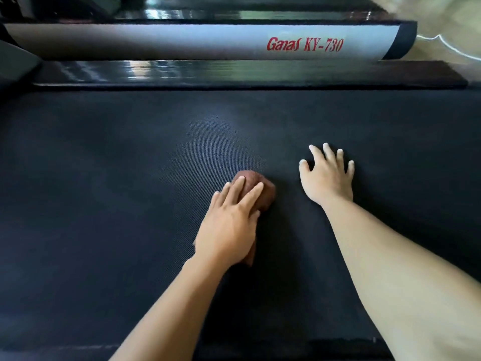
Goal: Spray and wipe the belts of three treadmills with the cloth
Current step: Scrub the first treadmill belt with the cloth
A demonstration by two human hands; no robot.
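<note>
1. Now I press the brown cloth [257, 187] flat on the treadmill belt [117, 178] with my left hand [229, 225]; its grip is wide, fingers straight on top.
2. My right hand [326, 178] rests beside it, grip wide, holding nothing.
3. I should push firmly in long rows.
4. The brown cloth is bunched up near the middle of the dark, bumpy belt.

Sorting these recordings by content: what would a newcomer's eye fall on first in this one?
The red "Ganas KY-730" lettering on the silver side rail at the top stands out against the dark scene. On the black treadmill belt below, the left hand presses a brown cloth flat near the centre, and the right hand rests beside it with spread fingers.
</note>
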